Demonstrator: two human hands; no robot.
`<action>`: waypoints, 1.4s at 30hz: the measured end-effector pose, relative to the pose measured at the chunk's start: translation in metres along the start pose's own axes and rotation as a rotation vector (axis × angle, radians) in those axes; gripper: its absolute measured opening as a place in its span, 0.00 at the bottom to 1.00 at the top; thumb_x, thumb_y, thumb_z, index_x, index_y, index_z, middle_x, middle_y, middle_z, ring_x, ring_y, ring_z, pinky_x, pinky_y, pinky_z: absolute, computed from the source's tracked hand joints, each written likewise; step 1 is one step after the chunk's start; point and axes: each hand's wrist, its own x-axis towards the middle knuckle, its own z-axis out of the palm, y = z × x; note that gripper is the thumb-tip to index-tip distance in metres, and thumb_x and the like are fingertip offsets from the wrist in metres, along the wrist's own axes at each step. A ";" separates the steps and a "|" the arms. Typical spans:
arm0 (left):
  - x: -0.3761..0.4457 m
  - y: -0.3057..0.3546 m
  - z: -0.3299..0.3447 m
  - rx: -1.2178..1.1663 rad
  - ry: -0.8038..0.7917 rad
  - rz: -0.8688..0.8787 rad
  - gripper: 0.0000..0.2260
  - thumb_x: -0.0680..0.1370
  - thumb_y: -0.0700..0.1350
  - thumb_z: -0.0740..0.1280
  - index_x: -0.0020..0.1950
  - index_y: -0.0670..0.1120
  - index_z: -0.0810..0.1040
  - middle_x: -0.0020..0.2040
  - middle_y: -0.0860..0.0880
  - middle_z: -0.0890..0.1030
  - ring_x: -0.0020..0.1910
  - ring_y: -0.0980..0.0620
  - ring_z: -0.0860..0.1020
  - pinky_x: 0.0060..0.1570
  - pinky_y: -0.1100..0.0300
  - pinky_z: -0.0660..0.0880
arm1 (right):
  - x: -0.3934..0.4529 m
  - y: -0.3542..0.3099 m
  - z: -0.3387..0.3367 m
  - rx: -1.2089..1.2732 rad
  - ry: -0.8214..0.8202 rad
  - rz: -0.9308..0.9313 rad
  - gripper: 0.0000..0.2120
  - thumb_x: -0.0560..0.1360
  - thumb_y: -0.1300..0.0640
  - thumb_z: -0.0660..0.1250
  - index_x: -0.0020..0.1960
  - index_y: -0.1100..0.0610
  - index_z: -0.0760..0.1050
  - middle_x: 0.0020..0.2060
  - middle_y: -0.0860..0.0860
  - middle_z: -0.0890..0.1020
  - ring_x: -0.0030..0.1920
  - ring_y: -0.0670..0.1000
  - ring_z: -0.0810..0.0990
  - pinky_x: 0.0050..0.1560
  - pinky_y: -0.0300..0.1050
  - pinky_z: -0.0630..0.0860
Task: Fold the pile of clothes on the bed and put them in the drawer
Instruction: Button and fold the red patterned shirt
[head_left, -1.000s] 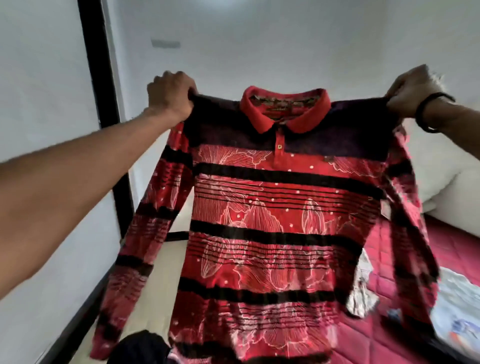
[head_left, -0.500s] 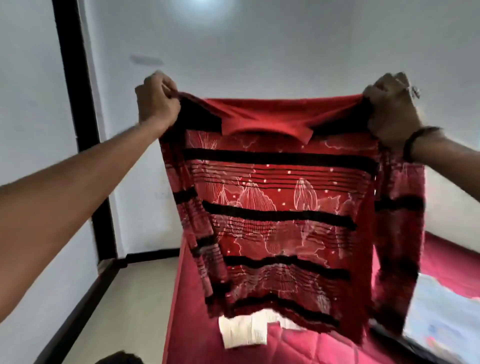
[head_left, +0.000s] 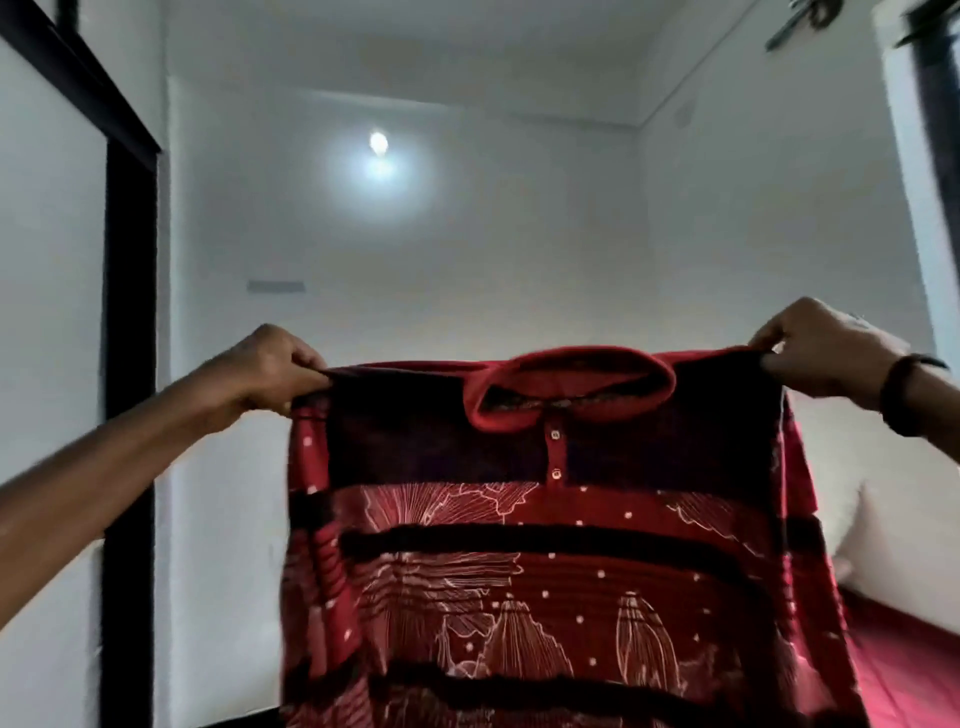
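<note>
Shirt (head_left: 545, 561) is up in the air, held spread out flat in front of the camera, front side facing the person. Red with black bands and a white line print, red collar (head_left: 571, 387) at the top centre, two buttons on the placket just under it.

Left hand (head_left: 270, 366): fingers curled, pinching the shirt's left shoulder seam, arm stretched out from lower left.

Right hand (head_left: 826, 353): fingers curled, pinching the right shoulder seam. Dark wristband (head_left: 901, 395) on that wrist.

Both hands sit at about the same height, well apart, so the shoulder line is pulled taut and near level. Sleeves hang down along each side of the body panel; the lower part of the shirt runs off the bottom of the frame, hem not visible.

Bed (head_left: 904, 670): only a strip of red cover shows at lower right, behind and below the shirt. White pillow (head_left: 893, 530) sits above it against the wall.

Behind: white wall with a lit lamp (head_left: 378, 143) high up, black door frame (head_left: 130, 364) on the left. Drawer not in frame.
</note>
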 end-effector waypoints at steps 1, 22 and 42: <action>0.007 -0.002 -0.001 0.005 -0.091 -0.012 0.10 0.77 0.36 0.72 0.35 0.42 0.86 0.25 0.49 0.79 0.21 0.58 0.75 0.21 0.67 0.70 | 0.006 0.005 0.005 -0.131 0.052 -0.008 0.10 0.70 0.66 0.66 0.34 0.58 0.81 0.26 0.57 0.79 0.29 0.58 0.77 0.33 0.47 0.79; 0.139 -0.020 0.109 -0.958 0.426 -0.277 0.08 0.74 0.43 0.69 0.47 0.39 0.83 0.50 0.40 0.85 0.47 0.40 0.85 0.49 0.45 0.84 | 0.114 -0.011 0.152 1.268 0.284 0.293 0.15 0.70 0.61 0.62 0.47 0.55 0.86 0.48 0.52 0.87 0.48 0.52 0.85 0.47 0.49 0.84; -0.385 -0.255 0.379 -0.139 -0.049 -0.787 0.10 0.75 0.40 0.76 0.45 0.56 0.85 0.40 0.55 0.87 0.27 0.55 0.83 0.47 0.49 0.83 | -0.408 0.155 0.347 0.293 -0.252 0.810 0.17 0.69 0.63 0.75 0.55 0.51 0.87 0.38 0.56 0.84 0.51 0.61 0.85 0.57 0.54 0.78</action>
